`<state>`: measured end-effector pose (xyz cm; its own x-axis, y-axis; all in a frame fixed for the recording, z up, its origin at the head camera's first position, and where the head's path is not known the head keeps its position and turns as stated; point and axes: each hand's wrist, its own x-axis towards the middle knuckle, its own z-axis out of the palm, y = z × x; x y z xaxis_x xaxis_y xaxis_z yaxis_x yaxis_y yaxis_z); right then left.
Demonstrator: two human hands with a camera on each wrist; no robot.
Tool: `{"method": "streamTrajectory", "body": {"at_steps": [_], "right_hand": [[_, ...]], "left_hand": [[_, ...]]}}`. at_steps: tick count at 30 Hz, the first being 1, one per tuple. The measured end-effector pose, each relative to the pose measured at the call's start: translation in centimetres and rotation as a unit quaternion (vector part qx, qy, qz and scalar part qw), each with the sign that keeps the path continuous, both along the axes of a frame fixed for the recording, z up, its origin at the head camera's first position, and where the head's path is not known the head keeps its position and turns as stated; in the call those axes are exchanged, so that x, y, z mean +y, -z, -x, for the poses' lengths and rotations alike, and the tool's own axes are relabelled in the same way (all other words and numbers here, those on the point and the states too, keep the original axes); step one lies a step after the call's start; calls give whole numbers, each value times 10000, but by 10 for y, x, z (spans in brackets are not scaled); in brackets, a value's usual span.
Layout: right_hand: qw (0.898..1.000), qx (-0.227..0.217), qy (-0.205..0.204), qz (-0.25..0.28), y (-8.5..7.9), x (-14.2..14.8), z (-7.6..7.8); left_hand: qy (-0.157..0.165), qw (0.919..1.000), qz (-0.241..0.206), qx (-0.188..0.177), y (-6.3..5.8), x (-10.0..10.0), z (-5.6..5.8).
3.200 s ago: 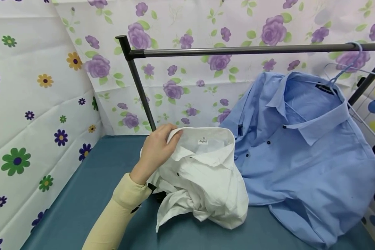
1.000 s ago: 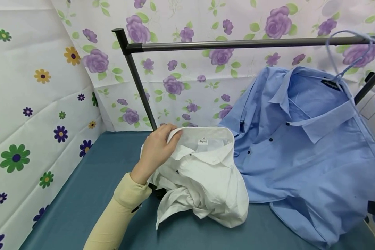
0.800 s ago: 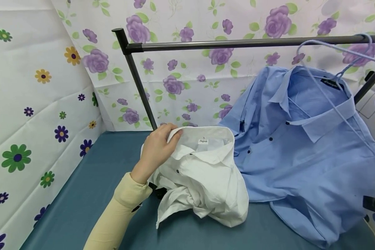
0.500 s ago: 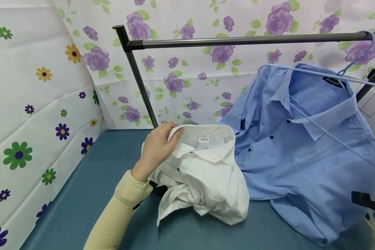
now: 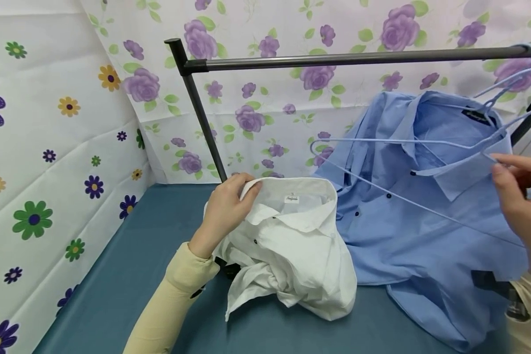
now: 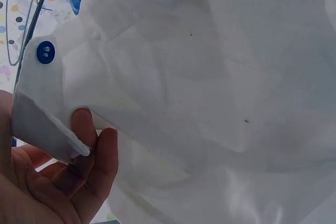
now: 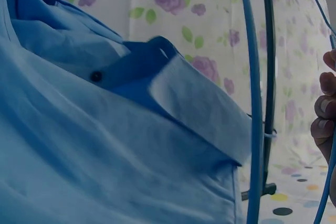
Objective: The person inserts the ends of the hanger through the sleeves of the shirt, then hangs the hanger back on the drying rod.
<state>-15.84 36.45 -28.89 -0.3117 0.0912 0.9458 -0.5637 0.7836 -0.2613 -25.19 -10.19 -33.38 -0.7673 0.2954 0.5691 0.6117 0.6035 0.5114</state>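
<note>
My left hand (image 5: pixel 223 209) grips the collar edge of a white shirt (image 5: pixel 296 260), which is bunched up with its collar standing and neck opening facing up. In the left wrist view, fingers (image 6: pixel 107 156) curl at the collar's corner, close to a dark blue button (image 6: pixel 45 52). At the right, my right hand (image 5: pixel 524 201) pinches a pale blue wire hanger (image 5: pixel 371 140) between thumb and fingers. One hanger shoulder reaches left across a blue shirt, its tip short of the white collar. The right wrist view shows the hand (image 7: pixel 326 114) at its right edge beside the hanger wire (image 7: pixel 254 129).
A light blue shirt (image 5: pixel 425 231) hangs from a dark rail (image 5: pixel 336 60) on another hanger, its lower part spread over the blue-green surface (image 5: pixel 168 246). The rack's slanted post (image 5: pixel 203 128) stands behind the white shirt. Flowered sheets (image 5: pixel 248 29) close off the back and left.
The right hand has come into view from the right. Its hanger has swung and moved left, down past the blue shirt's collar toward the white shirt. The left hand keeps its hold.
</note>
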Motion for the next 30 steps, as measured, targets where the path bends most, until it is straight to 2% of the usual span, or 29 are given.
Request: {"method": "streamTrajectory", "body": {"at_steps": [4,17,23,30], "right_hand": [[9995,-27,-300,-129,4,-17,1],[9919,99,-897,-890,22,-47,15],[9914,233,-883,-939,29,-59,20],[9909,297,-639,-1147,37,-69,27]], "left_hand": [[13,10000,-56,-29,0,3,2],[70,9998,-122,-123,4,9,3],[66,9998,-129,-140,5,9,4],[155,9994,-150,-284,5,10,3]]}}
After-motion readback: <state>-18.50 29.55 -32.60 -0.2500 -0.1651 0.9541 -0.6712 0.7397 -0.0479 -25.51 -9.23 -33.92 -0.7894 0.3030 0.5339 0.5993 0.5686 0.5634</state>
